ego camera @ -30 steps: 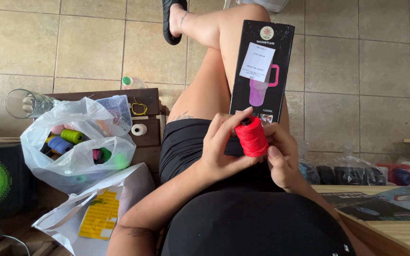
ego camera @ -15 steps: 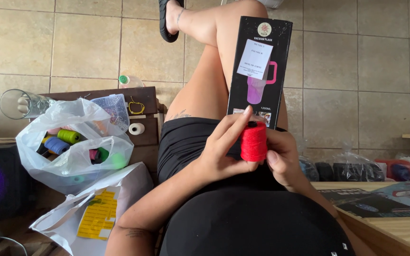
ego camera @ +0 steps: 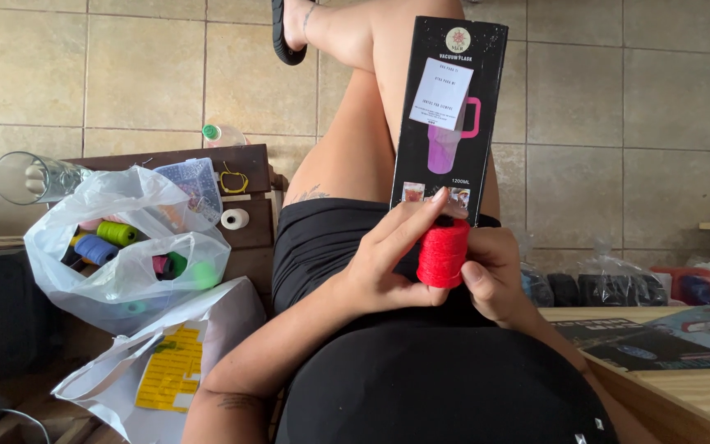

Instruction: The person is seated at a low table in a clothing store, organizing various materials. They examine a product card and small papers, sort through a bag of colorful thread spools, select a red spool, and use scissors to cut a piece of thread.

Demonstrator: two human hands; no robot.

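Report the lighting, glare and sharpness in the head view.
Head view: soft, even daylight, no hard shadows; faint sheen on the black box and clear plastic bag; left hand, right hand and red thread spool are sharp; wide-angle bending at the edges.

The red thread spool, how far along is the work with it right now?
Done: the red thread spool is out, apart from the plastic bag of coloured spools at the left. In hand: the left hand and right hand grip it upright over the lap, before a tall black box leaning on the leg. Left: no loose thread end shows, so unwinding looks not yet begun.
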